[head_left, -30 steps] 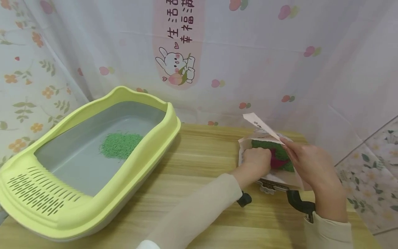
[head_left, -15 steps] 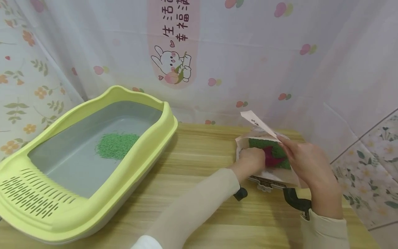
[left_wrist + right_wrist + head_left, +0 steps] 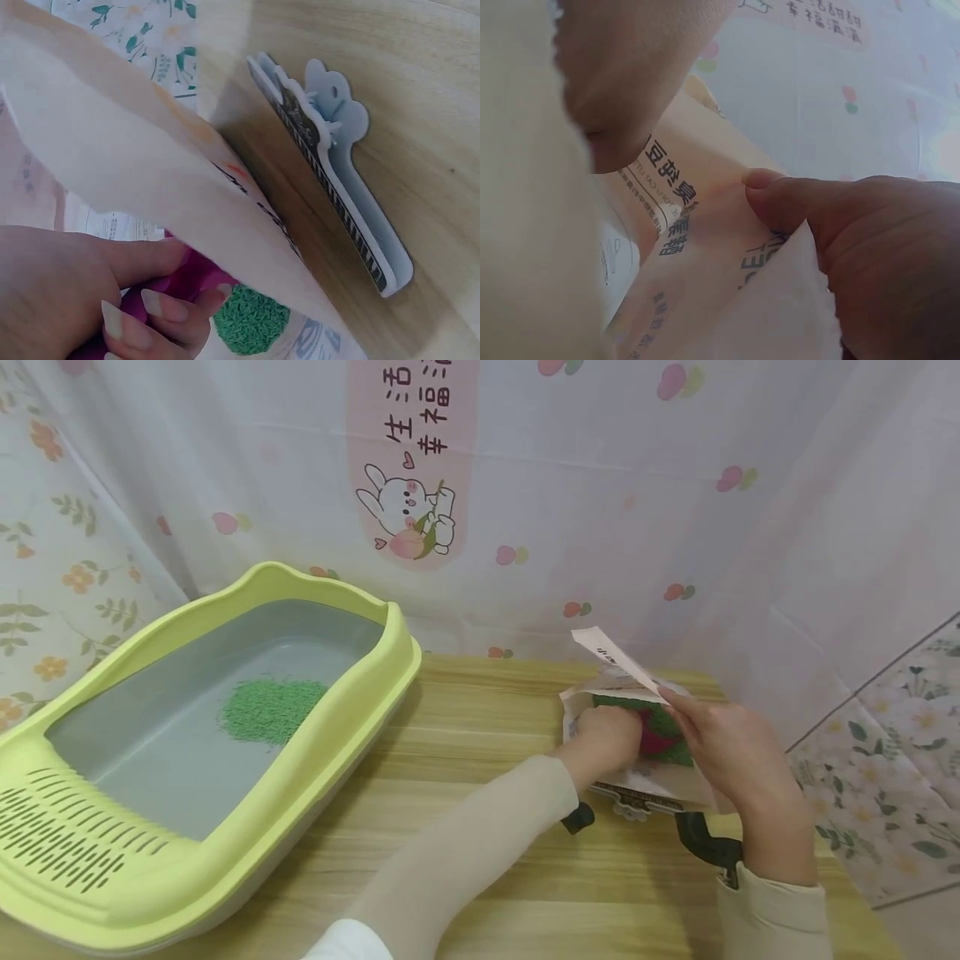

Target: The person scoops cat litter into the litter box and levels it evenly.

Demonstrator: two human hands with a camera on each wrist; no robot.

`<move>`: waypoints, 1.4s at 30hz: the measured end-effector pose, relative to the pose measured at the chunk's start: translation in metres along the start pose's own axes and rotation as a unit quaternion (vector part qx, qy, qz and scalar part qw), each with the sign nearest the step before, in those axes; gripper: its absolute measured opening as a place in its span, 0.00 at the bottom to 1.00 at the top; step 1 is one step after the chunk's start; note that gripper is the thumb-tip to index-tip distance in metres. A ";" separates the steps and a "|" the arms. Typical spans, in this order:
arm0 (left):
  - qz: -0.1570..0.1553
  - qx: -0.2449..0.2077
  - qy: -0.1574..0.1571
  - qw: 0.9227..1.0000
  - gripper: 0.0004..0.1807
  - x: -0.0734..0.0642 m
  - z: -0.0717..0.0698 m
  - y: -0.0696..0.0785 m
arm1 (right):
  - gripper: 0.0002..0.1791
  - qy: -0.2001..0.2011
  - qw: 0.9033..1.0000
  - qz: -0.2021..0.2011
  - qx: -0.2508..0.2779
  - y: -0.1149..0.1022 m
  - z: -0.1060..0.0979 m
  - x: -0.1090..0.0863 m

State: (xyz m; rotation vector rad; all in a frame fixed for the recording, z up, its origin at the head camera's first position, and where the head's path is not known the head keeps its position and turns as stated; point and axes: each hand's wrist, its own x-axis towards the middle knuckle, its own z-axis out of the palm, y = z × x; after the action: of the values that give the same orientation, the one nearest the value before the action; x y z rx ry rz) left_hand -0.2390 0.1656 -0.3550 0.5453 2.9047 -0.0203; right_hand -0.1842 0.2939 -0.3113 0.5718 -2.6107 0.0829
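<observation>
An opened cat litter bag (image 3: 667,785) lies on the table at the right, green pellets (image 3: 251,319) showing inside. My left hand (image 3: 606,739) reaches into its mouth and grips a magenta scoop (image 3: 654,733). In the left wrist view, thumb and fingers wrap the scoop's handle (image 3: 135,304), while the bag's paper wall hides part of the scoop. My right hand (image 3: 738,752) pinches the bag's upper edge and holds that flap raised. Printed lettering on the bag shows beside the right thumb (image 3: 780,199) in the right wrist view.
At the left stands a yellow-rimmed litter box (image 3: 401,664) with a grey basin and a patch of green pellets (image 3: 270,710) in it. A white bag clip (image 3: 337,176) lies on the table just in front of the bag. A patterned curtain (image 3: 525,485) hangs behind.
The whole head view has drifted so that things sit further left. The left hand stays in the bag, and less of the scoop shows now. The right hand keeps its hold on the flap.
</observation>
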 end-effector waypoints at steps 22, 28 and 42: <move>0.023 -0.051 0.070 0.996 0.16 0.003 0.021 -0.005 | 0.20 -0.005 1.000 0.000 -0.001 0.002 -0.002 -0.001; 0.033 -0.051 0.066 0.996 0.17 0.004 0.026 -0.006 | 0.20 -0.003 1.000 -0.001 0.001 0.003 -0.003 -0.003; 0.015 -0.062 0.073 0.995 0.20 0.001 0.042 -0.025 | 0.19 -0.023 0.999 0.019 0.017 0.008 -0.005 -0.004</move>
State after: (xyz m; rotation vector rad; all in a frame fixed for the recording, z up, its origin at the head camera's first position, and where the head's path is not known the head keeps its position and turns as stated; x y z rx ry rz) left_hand -0.2412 0.1406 -0.3967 0.5931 3.0115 0.2126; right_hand -0.1822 0.3032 -0.3085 0.5418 -2.6694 0.1267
